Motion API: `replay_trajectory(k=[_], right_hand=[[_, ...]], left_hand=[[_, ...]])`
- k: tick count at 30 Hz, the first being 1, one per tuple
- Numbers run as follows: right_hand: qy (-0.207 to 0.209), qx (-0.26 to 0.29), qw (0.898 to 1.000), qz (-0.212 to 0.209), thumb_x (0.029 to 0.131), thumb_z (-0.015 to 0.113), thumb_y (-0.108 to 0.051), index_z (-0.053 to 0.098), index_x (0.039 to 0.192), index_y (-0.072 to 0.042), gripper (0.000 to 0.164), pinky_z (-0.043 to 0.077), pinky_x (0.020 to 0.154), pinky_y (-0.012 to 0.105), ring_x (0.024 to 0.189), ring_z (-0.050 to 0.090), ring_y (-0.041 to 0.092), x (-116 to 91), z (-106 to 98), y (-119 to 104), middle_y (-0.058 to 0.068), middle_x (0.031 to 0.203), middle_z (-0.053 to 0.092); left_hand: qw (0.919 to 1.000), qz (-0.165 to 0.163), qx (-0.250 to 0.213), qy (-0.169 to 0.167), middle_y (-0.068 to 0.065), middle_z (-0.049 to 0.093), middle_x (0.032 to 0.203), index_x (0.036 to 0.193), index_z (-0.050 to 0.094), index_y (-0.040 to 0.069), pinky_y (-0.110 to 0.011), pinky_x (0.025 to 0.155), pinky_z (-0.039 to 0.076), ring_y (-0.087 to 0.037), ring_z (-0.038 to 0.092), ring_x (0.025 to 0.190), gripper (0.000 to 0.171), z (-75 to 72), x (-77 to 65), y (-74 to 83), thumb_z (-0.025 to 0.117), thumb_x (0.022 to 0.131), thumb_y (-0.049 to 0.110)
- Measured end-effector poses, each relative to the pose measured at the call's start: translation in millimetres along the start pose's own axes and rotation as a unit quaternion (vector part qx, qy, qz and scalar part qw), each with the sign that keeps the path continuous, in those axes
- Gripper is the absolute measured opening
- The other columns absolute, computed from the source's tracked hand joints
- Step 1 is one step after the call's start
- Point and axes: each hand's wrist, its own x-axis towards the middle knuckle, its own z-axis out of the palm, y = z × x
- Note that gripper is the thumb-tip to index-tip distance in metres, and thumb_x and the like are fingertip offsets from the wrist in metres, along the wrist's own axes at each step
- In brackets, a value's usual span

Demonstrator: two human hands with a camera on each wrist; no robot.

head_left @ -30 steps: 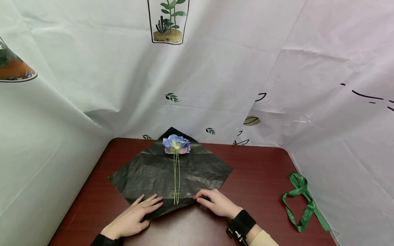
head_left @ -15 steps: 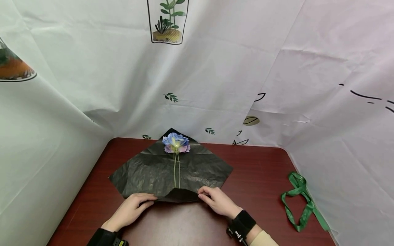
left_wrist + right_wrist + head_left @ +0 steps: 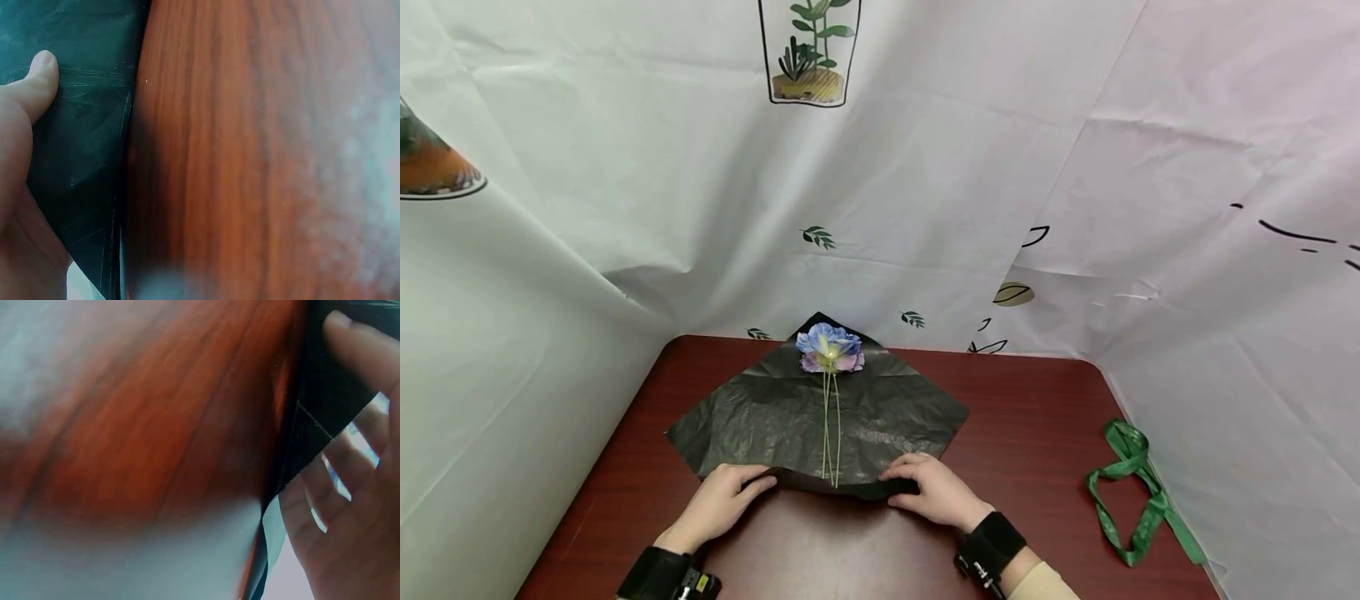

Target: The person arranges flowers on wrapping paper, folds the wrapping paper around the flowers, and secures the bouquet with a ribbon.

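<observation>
While the left hand (image 3: 718, 504) pinches the near edge of the black paper (image 3: 775, 425) at lower centre-left, the right hand (image 3: 942, 493) pinches it at lower centre-right. A green ribbon (image 3: 1156, 506) lies lower right; farther back, just below mid-frame, a blue-purple flower (image 3: 831, 347) rests on the paper.

We have the sheet (image 3: 760, 425) lying on the surface (image 3: 1030, 433), with the flower (image 3: 831, 350) on it, head toward the far corner, stems (image 3: 827, 417) running to the near edge. Along that edge we have the left hand (image 3: 718, 502) left of the stems, the right hand (image 3: 940, 493) right. The ribbon (image 3: 1146, 530) lies well apart, right of the sheet; the cloth (image 3: 925, 192) hangs behind.
</observation>
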Motion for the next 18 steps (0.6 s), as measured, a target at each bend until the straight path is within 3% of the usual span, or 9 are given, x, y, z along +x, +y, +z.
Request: replay_trajectory(k=[4, 9, 13, 18], right_hand=[[0.025, 0.012, 0.999, 0.02, 0.098, 0.081, -0.018, 0.086, 0.115, -0.022, 0.018, 0.056, 0.085, 0.029, 0.1, 0.064, 0.006, -2.1, 0.0, 5.3, -0.011, 0.108, 0.066], [0.036, 0.056, 0.997, 0.038, 0.097, 0.082, -0.02, 0.088, 0.107, -0.021, 0.011, 0.056, 0.079, 0.025, 0.091, 0.064, 0.001, -4.0, -3.2, 7.7, -0.014, 0.1, 0.068], [0.037, 0.064, 0.996, 0.044, 0.097, 0.083, -0.023, 0.088, 0.101, -0.022, 0.007, 0.057, 0.078, 0.026, 0.087, 0.065, 0.0, -4.1, -5.1, 8.7, -0.017, 0.094, 0.069], [0.045, 0.072, 0.994, 0.063, 0.097, 0.083, -0.026, 0.087, 0.095, -0.024, 0.005, 0.056, 0.074, 0.026, 0.081, 0.064, -0.001, -4.5, -4.6, 9.2, -0.019, 0.087, 0.069]], left_hand=[[0.9999, 0.008, -0.007, 0.0, 0.0, 0.081, 0.111, 0.126, 0.08, 0.014, -0.037, 0.082, 0.062, -0.015, 0.077, 0.099, 0.038, -1.5, 1.1, -2.1, 0.062, 0.109, 0.042], [0.9997, 0.017, -0.014, -0.005, 0.012, 0.078, 0.094, 0.118, 0.081, 0.023, -0.03, 0.071, 0.056, -0.005, 0.073, 0.084, 0.029, -2.4, 2.4, -5.3, 0.061, 0.109, 0.041], [0.9998, 0.013, -0.015, 0.005, 0.01, 0.08, 0.102, 0.119, 0.082, 0.025, -0.035, 0.079, 0.062, -0.008, 0.075, 0.092, 0.029, -1.6, 2.9, -6.2, 0.062, 0.108, 0.043], [0.9996, -0.005, -0.021, 0.02, -0.001, 0.08, 0.116, 0.126, 0.081, 0.015, -0.041, 0.088, 0.062, -0.018, 0.077, 0.105, 0.038, 2.2, 4.3, -4.6, 0.065, 0.107, 0.044]])
